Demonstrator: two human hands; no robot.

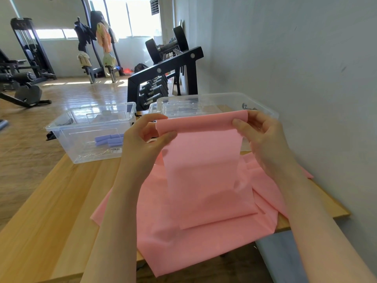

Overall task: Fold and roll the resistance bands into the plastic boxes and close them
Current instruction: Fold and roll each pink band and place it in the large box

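Item under inspection: 1 pink resistance band (202, 170), a wide, thin sheet. Its upper end is held up above the wooden table (51, 211), folded over at the top edge; the rest hangs down and lies in loose overlapping layers on the table, with 1 portion draped over the table's near edge.

Handling assessment: the band appears light, limp and without stiffness; it sags under its own weight and creases readily. It is likely stretchy, and the layers may slide on each other, so folds may slip unless pinned. Best hold, in my judgement, is at the 2 upper corners, keeping the edge taut while folding or rolling.

Hands: the left hand (146, 137) pinches the band's upper left corner between thumb and fingers. The right hand (259, 133) pinches the upper right corner likewise. Both are grasping the band; neither is free.

Surroundings, relative to the band: directly behind its raised edge stands 1 clear plastic box (220, 103), open-topped, contents not clearly readable. To the band's left, on the same table, stands a second clear box (85, 137) with purple rolled items (110, 139) inside. Whether a lid sits on it, I cannot tell. A wall lies to the band's right; a dumbbell rack (163, 78) stands beyond the boxes.
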